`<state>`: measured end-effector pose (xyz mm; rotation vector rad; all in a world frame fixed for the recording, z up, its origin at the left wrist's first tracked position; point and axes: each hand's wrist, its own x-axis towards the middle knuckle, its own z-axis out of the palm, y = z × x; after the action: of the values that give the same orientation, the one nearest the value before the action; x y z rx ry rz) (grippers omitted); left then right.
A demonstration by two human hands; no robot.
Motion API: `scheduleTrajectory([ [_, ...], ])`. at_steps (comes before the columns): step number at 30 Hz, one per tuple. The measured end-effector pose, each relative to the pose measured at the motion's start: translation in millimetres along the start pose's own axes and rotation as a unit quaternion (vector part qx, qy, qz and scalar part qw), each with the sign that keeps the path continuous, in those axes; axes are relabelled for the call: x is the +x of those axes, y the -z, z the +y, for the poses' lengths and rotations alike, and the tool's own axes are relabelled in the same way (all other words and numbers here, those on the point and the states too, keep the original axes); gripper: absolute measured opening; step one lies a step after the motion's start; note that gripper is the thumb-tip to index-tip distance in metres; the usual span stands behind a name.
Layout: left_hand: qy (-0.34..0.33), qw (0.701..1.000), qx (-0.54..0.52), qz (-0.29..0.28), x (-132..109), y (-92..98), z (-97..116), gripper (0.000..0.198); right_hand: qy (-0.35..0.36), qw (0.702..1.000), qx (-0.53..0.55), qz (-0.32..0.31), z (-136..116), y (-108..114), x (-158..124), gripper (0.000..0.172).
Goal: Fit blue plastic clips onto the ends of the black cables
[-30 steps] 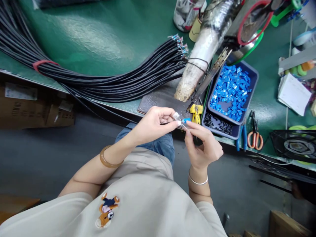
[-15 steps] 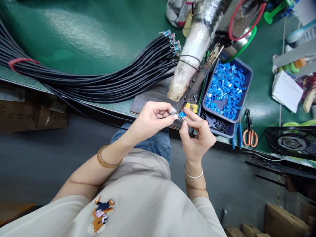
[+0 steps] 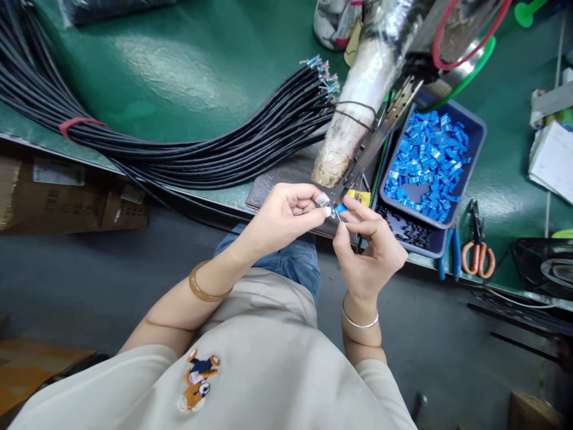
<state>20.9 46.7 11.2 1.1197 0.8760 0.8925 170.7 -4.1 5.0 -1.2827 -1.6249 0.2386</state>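
My left hand [image 3: 280, 216] is closed in a pinch on thin wire ends just in front of the bench edge. My right hand [image 3: 369, 248] pinches a small blue connector [image 3: 341, 207] against those wire ends, the fingertips of both hands touching. A black cable runs from my left hand back under the bench edge. A thick bundle of black cables [image 3: 179, 149] lies on the green bench top [image 3: 188, 65], its terminal ends [image 3: 324, 74] fanned out beside a wrapped grey arm [image 3: 362, 95].
A dark blue tray [image 3: 470, 173] holding several blue connectors sits right of my hands, with a black tray of small dark parts [image 3: 409, 230] under it. Orange-handled scissors [image 3: 478, 248] and blue-handled pliers [image 3: 450, 254] lie at the bench edge. Cardboard boxes [image 3: 67, 197] stand under the bench at left.
Both hands stay pinched together on the blue connector and wire ends. My right fingers have shifted slightly on the connector; the view itself has swayed.
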Motion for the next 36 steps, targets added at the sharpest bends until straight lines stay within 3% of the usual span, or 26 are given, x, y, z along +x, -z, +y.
scheduleTrajectory([
  [18, 0.005, 1.000, 0.013, -0.024, -1.6, 2.4, -0.1, 0.012, 0.017, 1.000, 0.001, -0.019, 1.2, 2.5, 0.0, 0.015],
  [29, -0.021, 0.999, 0.044, -0.010, -2.2, 0.6, 3.9, 0.013, 0.051, 0.997, -0.056, -0.011, 1.1, 4.2, 5.4, 0.013],
  [36, 0.017, 0.999, 0.019, -0.037, -0.9, 3.3, -0.3, 0.016, 0.033, 0.999, -0.030, -0.029, 2.0, 4.4, 1.7, 0.014],
])
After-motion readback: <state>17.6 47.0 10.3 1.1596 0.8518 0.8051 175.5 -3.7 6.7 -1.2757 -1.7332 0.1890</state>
